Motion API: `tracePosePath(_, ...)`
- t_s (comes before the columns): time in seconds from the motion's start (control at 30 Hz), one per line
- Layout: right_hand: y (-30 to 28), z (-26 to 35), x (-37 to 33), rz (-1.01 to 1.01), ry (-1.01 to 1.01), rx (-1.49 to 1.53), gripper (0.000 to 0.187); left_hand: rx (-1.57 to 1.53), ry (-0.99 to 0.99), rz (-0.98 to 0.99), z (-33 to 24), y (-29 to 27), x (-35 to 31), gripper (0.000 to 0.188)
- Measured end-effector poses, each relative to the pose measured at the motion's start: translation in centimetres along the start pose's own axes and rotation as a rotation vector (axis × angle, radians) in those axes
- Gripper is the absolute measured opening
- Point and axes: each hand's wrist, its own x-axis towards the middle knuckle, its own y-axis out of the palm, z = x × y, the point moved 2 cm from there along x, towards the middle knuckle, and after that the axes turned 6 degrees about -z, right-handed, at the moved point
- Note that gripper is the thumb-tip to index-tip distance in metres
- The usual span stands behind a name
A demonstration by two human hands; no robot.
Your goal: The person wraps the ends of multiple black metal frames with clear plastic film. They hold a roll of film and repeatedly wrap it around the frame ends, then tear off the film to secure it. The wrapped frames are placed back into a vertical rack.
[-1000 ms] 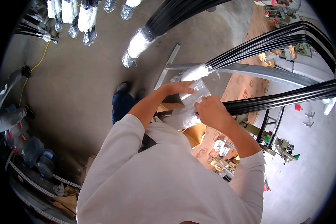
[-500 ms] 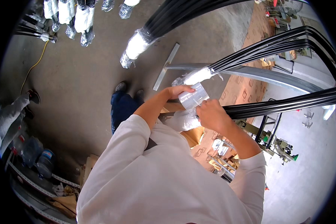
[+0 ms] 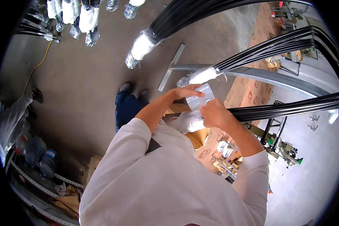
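My left hand (image 3: 185,92) and my right hand (image 3: 214,113) meet in front of my chest on a small roll of clear plastic film (image 3: 200,98). The left fingers lie over the top of the roll and the right hand grips it from below. Just under the hands is the film-wrapped end (image 3: 188,121) of a long bundle of black strips (image 3: 286,108) that runs off to the right. The right hand rests against that bundle.
More black strip bundles with film-wrapped ends (image 3: 141,47) (image 3: 199,76) hang across the upper view. A metal angle bar (image 3: 171,67) and a yellow cable (image 3: 37,64) lie on the concrete floor. Water bottles (image 3: 37,150) stand at the left and a green machine (image 3: 286,148) at the right.
Both hands stay at almost the same spot by the bundle's end. The clear film between them looks more gathered and compact than a second ago.
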Motion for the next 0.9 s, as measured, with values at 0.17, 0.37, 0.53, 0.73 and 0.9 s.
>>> tracePosePath(0.17, 0.7, -0.1, 0.0, -0.048, 0.009, 0.058, 0.017, -0.340, -0.137, 0.024, 3.5, 0.3, 0.9, 0.063)
tracePosePath(0.37, 1.9, 0.0, -0.5, -0.139, 0.000, 0.053, 0.018, -0.263, -0.183, 0.146, 1.2, 0.1, 0.6, 0.061)
tracePosePath(0.53, 1.1, 0.2, -0.8, -0.142, 0.043, 0.077, 0.010, 0.205, -0.218, 0.166, -1.5, -0.2, 1.4, 0.062)
tracePosePath(0.73, 1.6, 0.2, -0.6, -0.100, 0.008, 0.053, 0.017, -0.027, -0.210, 0.059, 2.1, 0.9, 2.4, 0.057)
tracePosePath(0.9, 1.6, 0.2, -1.6, -0.182, 0.088, 0.105, 0.010, -0.845, -0.267, 0.029, 6.9, -0.8, 0.9, 0.057)
